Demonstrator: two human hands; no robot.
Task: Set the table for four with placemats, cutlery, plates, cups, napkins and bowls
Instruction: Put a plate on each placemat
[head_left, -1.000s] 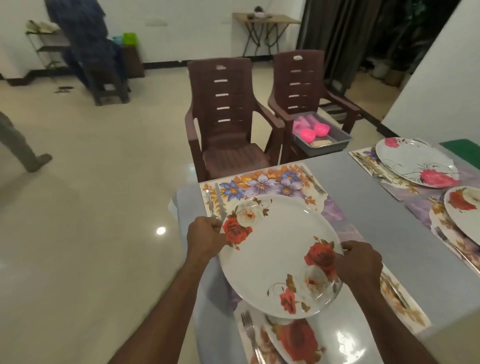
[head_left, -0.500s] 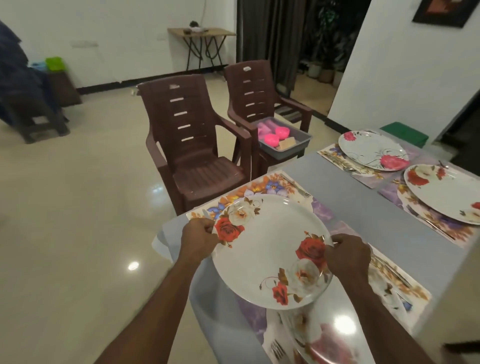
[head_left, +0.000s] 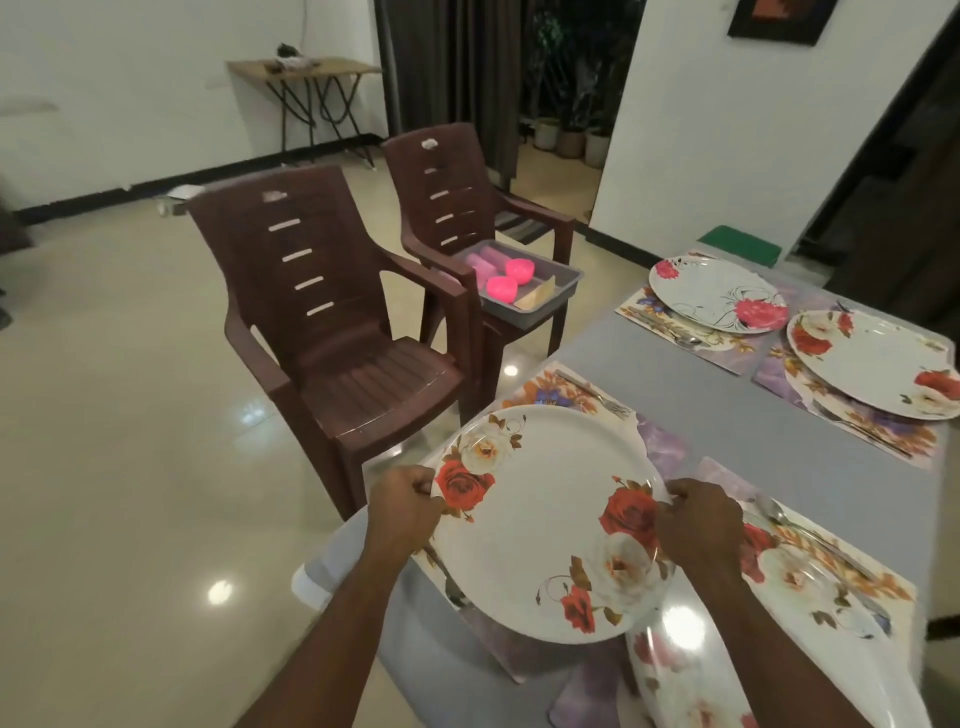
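Note:
I hold a white plate with red roses (head_left: 545, 525) over a floral placemat (head_left: 566, 395) at the table's near left corner. My left hand (head_left: 402, 506) grips its left rim and my right hand (head_left: 698, 519) grips its right rim. A fork (head_left: 597, 395) lies on the mat beyond the plate. A second plate (head_left: 722, 686) sits on the nearest placemat below. Two more plates, one (head_left: 719, 293) and another (head_left: 872, 364), rest on placemats at the far end. Cutlery (head_left: 810, 530) lies on the mat to the right.
The grey table (head_left: 737, 426) runs to the far right. Two brown plastic chairs stand at its left; the nearer one (head_left: 332, 322) is bare, the farther one (head_left: 467, 197) carries a grey tray (head_left: 550, 296) with pink bowls (head_left: 511, 278) and pink cups. A green object (head_left: 740, 244) lies at the far end.
The plate in both hands has moved slightly toward the mat at the table's corner, while my view has turned right and the chairs have shifted left in the frame.

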